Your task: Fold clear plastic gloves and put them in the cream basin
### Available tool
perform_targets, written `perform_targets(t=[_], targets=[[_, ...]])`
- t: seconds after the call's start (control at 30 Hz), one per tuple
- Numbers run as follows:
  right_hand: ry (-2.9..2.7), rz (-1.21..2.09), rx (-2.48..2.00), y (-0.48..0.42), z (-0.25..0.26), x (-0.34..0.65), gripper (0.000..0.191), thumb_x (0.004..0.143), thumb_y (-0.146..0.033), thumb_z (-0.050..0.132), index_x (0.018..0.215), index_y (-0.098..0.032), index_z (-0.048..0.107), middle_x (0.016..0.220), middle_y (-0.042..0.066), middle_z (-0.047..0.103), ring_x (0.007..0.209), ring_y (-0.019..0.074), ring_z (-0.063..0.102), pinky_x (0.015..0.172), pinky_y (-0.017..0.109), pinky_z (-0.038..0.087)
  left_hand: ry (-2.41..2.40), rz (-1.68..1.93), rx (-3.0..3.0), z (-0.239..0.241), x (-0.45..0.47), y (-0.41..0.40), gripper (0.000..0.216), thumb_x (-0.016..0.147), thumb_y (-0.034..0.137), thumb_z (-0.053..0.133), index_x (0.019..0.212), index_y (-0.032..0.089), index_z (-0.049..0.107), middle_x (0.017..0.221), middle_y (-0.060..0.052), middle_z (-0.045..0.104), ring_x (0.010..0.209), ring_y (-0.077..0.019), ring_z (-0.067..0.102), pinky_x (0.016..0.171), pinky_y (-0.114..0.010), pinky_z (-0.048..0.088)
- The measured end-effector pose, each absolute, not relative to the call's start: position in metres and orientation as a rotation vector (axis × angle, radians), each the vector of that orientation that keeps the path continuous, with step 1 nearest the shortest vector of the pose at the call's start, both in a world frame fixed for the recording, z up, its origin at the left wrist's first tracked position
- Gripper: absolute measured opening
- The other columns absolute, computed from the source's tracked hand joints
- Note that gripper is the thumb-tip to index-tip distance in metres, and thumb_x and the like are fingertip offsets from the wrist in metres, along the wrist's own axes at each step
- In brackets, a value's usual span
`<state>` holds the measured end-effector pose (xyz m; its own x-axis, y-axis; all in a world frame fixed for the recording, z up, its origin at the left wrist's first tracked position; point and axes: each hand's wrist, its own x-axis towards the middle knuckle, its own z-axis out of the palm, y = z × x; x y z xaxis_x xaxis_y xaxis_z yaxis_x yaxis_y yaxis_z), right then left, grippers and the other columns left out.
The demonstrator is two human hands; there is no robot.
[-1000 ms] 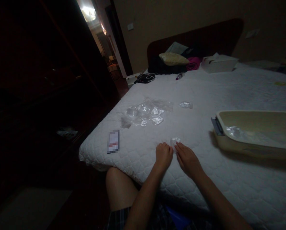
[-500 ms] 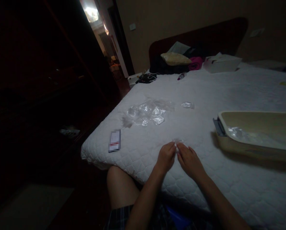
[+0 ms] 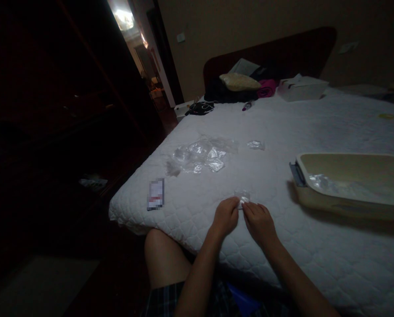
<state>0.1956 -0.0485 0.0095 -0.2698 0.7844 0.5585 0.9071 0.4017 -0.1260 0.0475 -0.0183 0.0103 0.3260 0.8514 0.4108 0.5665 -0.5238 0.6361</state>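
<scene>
My left hand (image 3: 226, 215) and my right hand (image 3: 258, 221) rest close together on the white quilted bed (image 3: 283, 132), near its front edge. Both pinch a small clear plastic bag (image 3: 242, 197) that lies on the quilt just beyond my fingertips. The fingers of both hands are curled. A pile of similar clear plastic bags (image 3: 200, 155) lies farther back to the left, with one loose bag (image 3: 255, 144) apart to its right.
A beige plastic tub (image 3: 349, 204) with clear plastic inside stands on the bed at the right. A small card (image 3: 156, 194) lies near the bed's left corner. Clothes, a pillow (image 3: 239, 82) and a white box (image 3: 301, 88) crowd the headboard. Dark floor lies left.
My hands have stayed together on the small bag, shifting slightly; the fingers have worked at its near edge. The view wobbled a little.
</scene>
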Motion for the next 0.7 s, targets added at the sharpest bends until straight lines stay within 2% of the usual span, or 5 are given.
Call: perform_targets(t=[0.17,0.33,0.43,0.53,0.7], targets=[[-1.935,-0.035,-1.371,-0.046,0.010,0.202,0.026,0.088,-0.019,0.040,0.099,-0.015,0.063,0.093,0.012,0.068,0.087,0.0227,0.061,0.082,0.039,0.045,1.130,1.198,2.218,0.007,0.048,-0.017,0.042,0.070,0.006,0.052,0.109,0.018,0.057,0.110,-0.008,0.061,0.111,-0.0207,0.051,0.097,-0.043,0.042],[-1.696,0.317,-1.316,-0.048,0.010,0.206,0.027,0.089,-0.030,0.039,0.097,-0.018,0.062,0.090,0.009,0.067,0.083,0.0201,0.062,0.077,0.035,0.049,1.141,1.296,1.906,0.010,0.050,-0.012,0.022,0.073,0.014,0.061,0.094,0.018,0.063,0.103,-0.008,0.062,0.100,-0.0182,0.056,0.089,-0.038,0.047],[-1.521,0.462,-1.376,-0.050,0.014,0.206,0.028,0.087,-0.036,0.042,0.093,-0.018,0.063,0.087,0.008,0.068,0.078,0.0197,0.063,0.072,0.034,0.051,1.070,1.276,1.746,0.010,0.050,-0.010,0.009,0.072,0.020,0.066,0.080,0.017,0.066,0.099,-0.007,0.065,0.103,-0.0195,0.056,0.092,-0.039,0.045],[-1.388,0.564,-1.439,-0.050,0.019,0.205,0.030,0.083,-0.041,0.048,0.091,-0.017,0.064,0.084,0.008,0.069,0.074,0.0196,0.063,0.068,0.033,0.051,0.975,1.218,1.541,0.008,0.047,-0.008,0.015,0.069,0.028,0.070,0.077,0.016,0.066,0.093,-0.008,0.067,0.098,-0.0199,0.059,0.090,-0.038,0.045],[-1.168,0.713,-1.432,-0.047,0.017,0.207,0.035,0.079,-0.047,0.052,0.093,-0.015,0.062,0.081,0.008,0.067,0.065,0.0172,0.062,0.060,0.031,0.051,0.881,1.241,1.149,0.010,0.037,-0.004,0.029,0.062,0.039,0.075,0.069,0.016,0.060,0.088,-0.004,0.064,0.080,-0.0144,0.060,0.075,-0.029,0.048]])
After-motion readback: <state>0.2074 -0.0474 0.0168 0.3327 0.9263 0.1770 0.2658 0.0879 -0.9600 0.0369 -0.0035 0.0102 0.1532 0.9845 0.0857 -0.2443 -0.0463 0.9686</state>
